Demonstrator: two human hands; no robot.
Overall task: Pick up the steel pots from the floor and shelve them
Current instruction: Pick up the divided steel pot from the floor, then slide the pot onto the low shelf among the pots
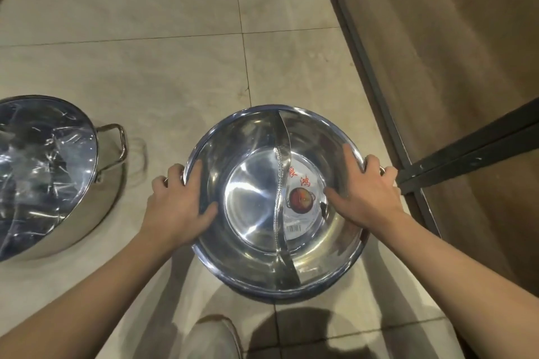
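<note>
A shiny steel pot (pixel 250 253) with a curved divider down its middle and a round label in its right half sits in the centre, over the tiled floor. My left hand (pixel 178 201) grips its left rim and handle, thumb inside the bowl. My right hand (pixel 367 192) grips the right rim and handle, thumb also inside. A second steel pot (pixel 87 210), covered in clear plastic wrap, stands on the floor at the left with one loop handle showing.
A wooden shelf unit with a dark metal frame (pixel 466 148) runs along the right side, close to the held pot. Beige floor tiles (pixel 145 67) stretch ahead. My shoe (pixel 213 338) shows at the bottom.
</note>
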